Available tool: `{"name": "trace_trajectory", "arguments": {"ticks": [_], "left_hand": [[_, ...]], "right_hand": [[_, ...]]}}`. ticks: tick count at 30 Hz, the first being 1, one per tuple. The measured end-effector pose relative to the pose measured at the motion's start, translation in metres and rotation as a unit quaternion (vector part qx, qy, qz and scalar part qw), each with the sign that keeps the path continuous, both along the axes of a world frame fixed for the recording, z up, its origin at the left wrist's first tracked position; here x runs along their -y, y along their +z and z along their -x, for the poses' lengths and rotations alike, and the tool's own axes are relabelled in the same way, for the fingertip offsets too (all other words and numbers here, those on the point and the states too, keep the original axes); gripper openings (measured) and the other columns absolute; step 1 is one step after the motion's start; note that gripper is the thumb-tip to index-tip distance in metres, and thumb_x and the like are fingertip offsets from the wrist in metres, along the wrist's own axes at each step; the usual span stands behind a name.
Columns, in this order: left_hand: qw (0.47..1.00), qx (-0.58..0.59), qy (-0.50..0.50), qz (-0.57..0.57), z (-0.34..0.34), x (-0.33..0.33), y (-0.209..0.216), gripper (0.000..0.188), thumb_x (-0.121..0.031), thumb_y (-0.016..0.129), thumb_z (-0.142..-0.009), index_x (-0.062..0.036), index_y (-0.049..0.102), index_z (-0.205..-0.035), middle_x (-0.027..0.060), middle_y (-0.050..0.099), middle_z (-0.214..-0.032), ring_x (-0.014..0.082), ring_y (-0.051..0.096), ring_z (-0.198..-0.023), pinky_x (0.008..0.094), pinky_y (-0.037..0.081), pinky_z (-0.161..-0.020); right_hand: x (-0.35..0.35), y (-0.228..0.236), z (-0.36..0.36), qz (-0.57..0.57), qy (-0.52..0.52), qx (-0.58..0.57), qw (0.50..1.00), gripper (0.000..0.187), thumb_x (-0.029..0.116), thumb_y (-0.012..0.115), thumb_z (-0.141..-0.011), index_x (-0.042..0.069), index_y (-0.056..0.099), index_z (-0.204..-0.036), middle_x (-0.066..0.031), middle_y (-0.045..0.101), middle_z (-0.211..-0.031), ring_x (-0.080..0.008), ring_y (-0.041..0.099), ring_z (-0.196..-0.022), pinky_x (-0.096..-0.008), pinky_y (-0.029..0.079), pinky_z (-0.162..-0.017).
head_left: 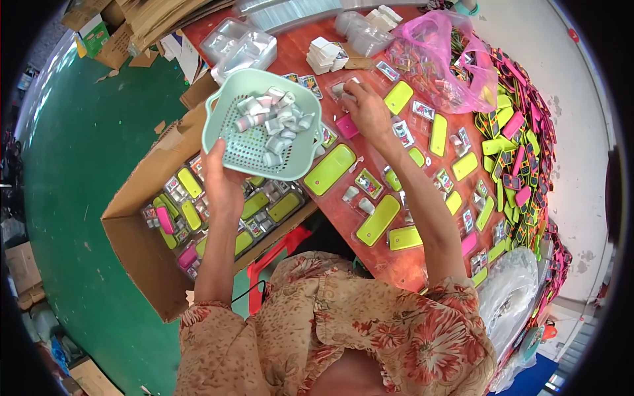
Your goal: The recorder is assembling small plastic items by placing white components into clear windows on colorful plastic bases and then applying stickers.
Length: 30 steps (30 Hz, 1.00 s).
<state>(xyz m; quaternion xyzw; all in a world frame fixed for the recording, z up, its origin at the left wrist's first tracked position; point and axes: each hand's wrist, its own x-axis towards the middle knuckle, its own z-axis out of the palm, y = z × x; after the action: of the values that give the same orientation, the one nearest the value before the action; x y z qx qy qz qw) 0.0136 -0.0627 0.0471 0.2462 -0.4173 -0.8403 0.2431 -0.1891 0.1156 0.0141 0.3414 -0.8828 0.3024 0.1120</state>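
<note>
My left hand [223,178] grips the near left rim of a mint-green plastic basket [234,146] and holds it up over the table edge and the cardboard box. Several small white wrapped rolls [282,119] lie in the basket, some with a pinkish band. Farther right, my right hand [370,113] is low over the red table, its fingers pinched at a small whitish roll [339,88] above a clear tray; the fingertips are partly hidden. Beside that hand lie a pink case [347,126] and a lime-green case [399,98]. More lime cases, picture cards and white rolls sit in clear trays.
An open cardboard box [142,244] of filled trays stands left of the red table [403,267]. Clear empty trays [241,49], white card stacks [323,54] and a pink plastic bag [422,59] are at the back. A pile of lime and pink cases [518,152] lines the right side.
</note>
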Motion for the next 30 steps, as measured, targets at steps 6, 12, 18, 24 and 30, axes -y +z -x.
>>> {"name": "trace_trajectory", "arguments": {"ticks": [6, 12, 18, 24, 30], "left_hand": [[1.0, -0.011, -0.009, 0.017, 0.008, -0.014, 0.003, 0.04, -0.023, 0.048, -0.083, -0.0054, 0.037, -0.117, 0.0053, 0.053, -0.102, 0.0139, 0.056, -0.084, 0.0279, 0.048, -0.064], [0.998, -0.013, -0.01, 0.057, 0.023, -0.032, 0.01, 0.044, -0.021, 0.052, -0.081, -0.0039, 0.036, -0.119, 0.008, 0.051, -0.106, 0.0152, 0.054, -0.089, 0.0303, 0.046, -0.073], [0.999, 0.011, -0.01, 0.047, 0.018, -0.024, 0.005, 0.041, -0.031, 0.047, -0.083, -0.0077, 0.041, -0.117, 0.0017, 0.057, -0.097, 0.0091, 0.057, -0.072, 0.0218, 0.043, -0.051], [1.0, -0.001, -0.009, 0.011, 0.013, -0.016, 0.006, 0.046, -0.032, 0.045, -0.083, -0.0047, 0.041, -0.12, 0.0052, 0.054, -0.109, 0.0172, 0.054, -0.095, 0.0329, 0.044, -0.079], [0.999, -0.006, -0.046, 0.004, 0.015, -0.019, 0.003, 0.043, -0.025, 0.045, -0.084, -0.0063, 0.035, -0.121, 0.0054, 0.052, -0.106, 0.0146, 0.055, -0.088, 0.029, 0.049, -0.066]], "right_hand": [[0.016, 0.047, -0.028, 0.065, 0.085, -0.004, 0.994, 0.013, 0.014, 0.057, -0.074, 0.006, 0.059, -0.085, -0.0114, 0.057, -0.082, -0.0308, 0.057, -0.074, -0.039, 0.046, -0.06], [0.031, 0.046, -0.05, -0.143, 0.185, -0.091, 0.968, 0.019, 0.005, 0.055, -0.068, 0.007, 0.055, -0.087, -0.0122, 0.048, -0.08, -0.0293, 0.055, -0.072, -0.0366, 0.047, -0.059], [0.02, 0.057, -0.03, 0.1, 0.223, 0.316, 0.917, 0.024, 0.004, 0.061, -0.069, 0.008, 0.054, -0.092, -0.0028, 0.053, -0.082, -0.0138, 0.052, -0.069, -0.0246, 0.043, -0.06], [-0.015, 0.051, 0.026, 0.169, 0.031, 0.224, 0.959, 0.025, 0.008, 0.06, -0.071, 0.007, 0.058, -0.096, -0.0099, 0.057, -0.085, -0.0199, 0.056, -0.075, -0.0296, 0.046, -0.064], [-0.033, 0.0, 0.084, -0.085, -0.103, -0.042, 0.99, 0.031, 0.007, 0.058, -0.071, 0.012, 0.058, -0.101, -0.0184, 0.053, -0.093, -0.0318, 0.051, -0.093, -0.0362, 0.042, -0.079]]}}
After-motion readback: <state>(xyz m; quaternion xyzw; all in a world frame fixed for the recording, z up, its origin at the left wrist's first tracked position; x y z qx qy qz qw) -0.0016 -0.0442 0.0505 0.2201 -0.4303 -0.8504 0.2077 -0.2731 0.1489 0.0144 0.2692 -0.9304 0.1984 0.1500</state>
